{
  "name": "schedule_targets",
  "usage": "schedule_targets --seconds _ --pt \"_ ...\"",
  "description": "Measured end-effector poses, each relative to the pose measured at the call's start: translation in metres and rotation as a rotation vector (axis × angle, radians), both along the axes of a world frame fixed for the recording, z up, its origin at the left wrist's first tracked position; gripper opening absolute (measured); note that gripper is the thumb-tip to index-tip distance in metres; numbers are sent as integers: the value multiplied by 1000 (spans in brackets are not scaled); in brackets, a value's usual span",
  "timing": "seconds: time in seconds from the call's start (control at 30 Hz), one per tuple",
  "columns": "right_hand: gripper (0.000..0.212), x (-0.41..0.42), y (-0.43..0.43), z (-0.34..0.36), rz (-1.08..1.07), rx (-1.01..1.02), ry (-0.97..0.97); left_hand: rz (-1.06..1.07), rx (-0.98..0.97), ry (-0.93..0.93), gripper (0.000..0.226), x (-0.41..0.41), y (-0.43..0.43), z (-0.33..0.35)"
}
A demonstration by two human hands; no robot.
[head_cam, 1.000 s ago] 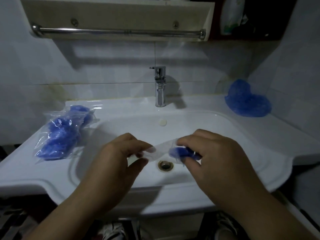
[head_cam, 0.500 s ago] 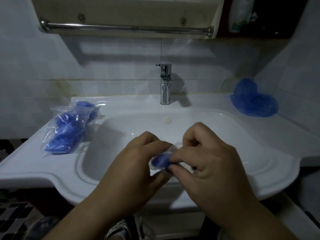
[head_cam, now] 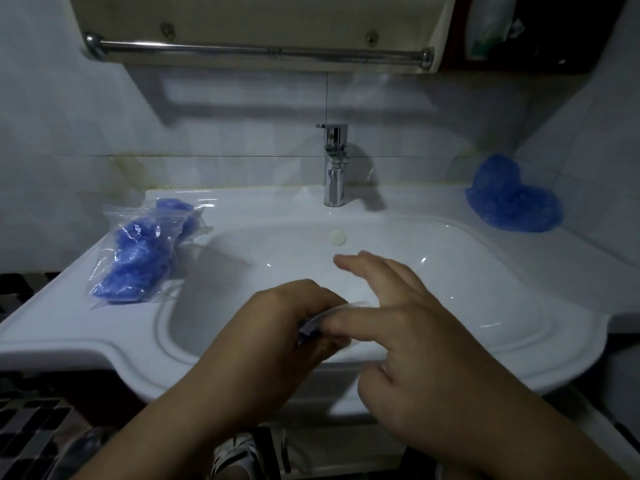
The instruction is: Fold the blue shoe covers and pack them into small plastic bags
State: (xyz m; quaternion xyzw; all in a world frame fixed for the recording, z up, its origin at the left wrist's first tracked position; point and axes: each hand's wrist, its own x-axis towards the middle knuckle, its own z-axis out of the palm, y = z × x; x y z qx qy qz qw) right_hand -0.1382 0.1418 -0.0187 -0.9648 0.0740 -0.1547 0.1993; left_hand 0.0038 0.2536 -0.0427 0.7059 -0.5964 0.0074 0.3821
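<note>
Over the front of the white sink (head_cam: pixel 450 341), my left hand (head_cam: pixel 277 327) grips a small clear plastic bag (head_cam: pixel 329 315) with a folded blue shoe cover (head_cam: pixel 306 329) inside; only a sliver of blue shows. My right hand (head_cam: pixel 398 323) lies beside it, its thumb pressing on the bag's top edge and its other fingers stretched out straight above the basin. Most of the bag is hidden between the hands. A heap of loose blue shoe covers (head_cam: pixel 512 202) sits on the back right corner of the sink top.
Several filled clear bags with blue covers (head_cam: pixel 142 254) lie on the sink's left ledge. A chrome tap (head_cam: pixel 334 168) stands at the back centre. A towel rail (head_cam: pixel 259 51) under a cabinet hangs overhead. Tiled wall closes the right side.
The hands came together from holding the bag stretched between them. My right hand's fingers have now uncurled and spread, leaving only the thumb on the bag, while my left keeps its grip.
</note>
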Motion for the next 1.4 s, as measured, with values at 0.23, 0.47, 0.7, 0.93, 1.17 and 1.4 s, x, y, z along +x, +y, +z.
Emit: schedule_targets --seconds 0.23,0.47,0.7,0.93,1.17,1.4 --pt "31 8 8 -10 -72 -53 76 -22 16 -74 11 -7 -18 0" --pt "26 7 -1 -8 -127 -30 25 -87 -25 18 50 2 -1 2" --pt "26 5 -14 -9 -209 175 -176 -10 15 116 26 17 4 -2" --pt "32 7 -4 -10 -67 146 34 17 -40 131 14 9 2 2" --pt "26 5 -11 -8 -220 249 -302 521 -230 -59 18 36 24 15" --pt "24 24 -5 -10 -224 251 -326 881 -12 -430 12 75 69 11"
